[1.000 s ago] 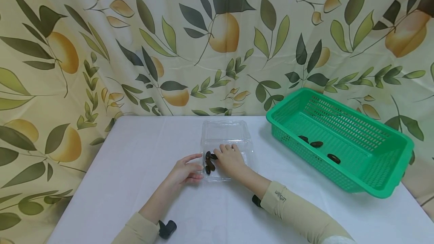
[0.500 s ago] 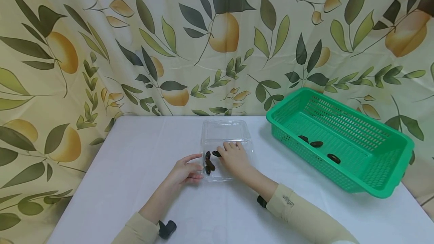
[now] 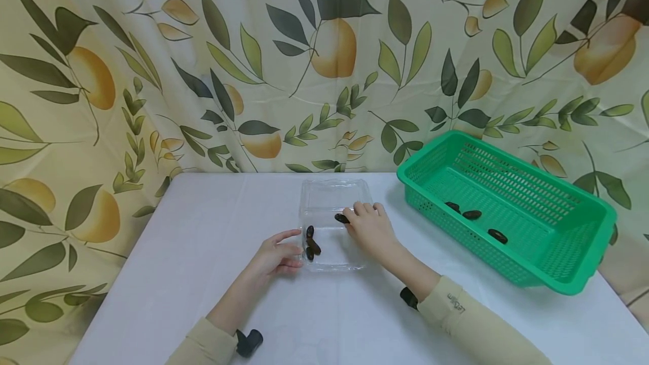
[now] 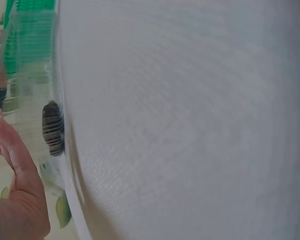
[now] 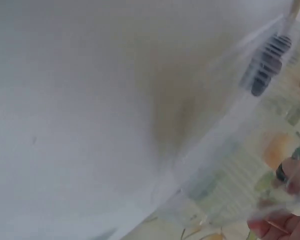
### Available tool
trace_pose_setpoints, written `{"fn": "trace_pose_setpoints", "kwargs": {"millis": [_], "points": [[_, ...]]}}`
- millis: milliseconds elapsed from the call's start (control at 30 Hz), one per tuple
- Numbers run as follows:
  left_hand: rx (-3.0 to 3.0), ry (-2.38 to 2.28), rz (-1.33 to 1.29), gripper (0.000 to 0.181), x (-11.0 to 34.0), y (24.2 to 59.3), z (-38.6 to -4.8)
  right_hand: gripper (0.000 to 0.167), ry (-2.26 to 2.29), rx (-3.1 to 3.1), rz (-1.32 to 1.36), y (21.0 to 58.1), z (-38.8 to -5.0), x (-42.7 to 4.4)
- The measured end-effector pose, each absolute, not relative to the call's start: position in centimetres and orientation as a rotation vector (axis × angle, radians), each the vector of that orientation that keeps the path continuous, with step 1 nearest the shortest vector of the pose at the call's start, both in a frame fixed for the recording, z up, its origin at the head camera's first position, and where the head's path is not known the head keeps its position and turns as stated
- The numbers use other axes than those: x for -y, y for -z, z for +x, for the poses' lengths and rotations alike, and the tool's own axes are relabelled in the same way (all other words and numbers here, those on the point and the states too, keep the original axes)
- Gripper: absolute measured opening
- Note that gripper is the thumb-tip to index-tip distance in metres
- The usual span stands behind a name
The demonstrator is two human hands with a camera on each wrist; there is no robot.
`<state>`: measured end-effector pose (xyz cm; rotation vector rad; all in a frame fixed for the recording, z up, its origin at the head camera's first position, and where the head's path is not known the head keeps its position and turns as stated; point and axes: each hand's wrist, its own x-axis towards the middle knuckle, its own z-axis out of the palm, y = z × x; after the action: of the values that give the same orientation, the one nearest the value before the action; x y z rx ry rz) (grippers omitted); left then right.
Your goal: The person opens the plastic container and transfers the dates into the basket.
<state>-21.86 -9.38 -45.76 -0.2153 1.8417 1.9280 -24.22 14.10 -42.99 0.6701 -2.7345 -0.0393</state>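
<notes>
Here, the right hand (image 3: 373,232) pinches a dark piece (image 3: 341,218), long axis pointing leftward, the left hand (image 3: 276,256) unclenched.

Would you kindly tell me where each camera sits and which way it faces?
Head: worn on the head, facing forward and down at the table, container and green basket; the left hand, right hand and sleeves show.
Left wrist: on that wrist, facing across the table, container at left; part of the left hand shows.
Right wrist: on that wrist, facing across the table, container at right; part of the right hand shows.
Shared: both wrist views see dark pieces through the container.
</notes>
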Motion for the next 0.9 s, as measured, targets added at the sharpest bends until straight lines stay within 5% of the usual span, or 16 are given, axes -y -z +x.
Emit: {"fn": "trace_pose_setpoints", "kwargs": {"millis": [900], "points": [[-1.859, -1.931, -0.225, 0.052, 9.4, 46.3, -22.0, 0.024, -0.105, 2.681, 0.310, 39.7, -25.2, -24.5]]}}
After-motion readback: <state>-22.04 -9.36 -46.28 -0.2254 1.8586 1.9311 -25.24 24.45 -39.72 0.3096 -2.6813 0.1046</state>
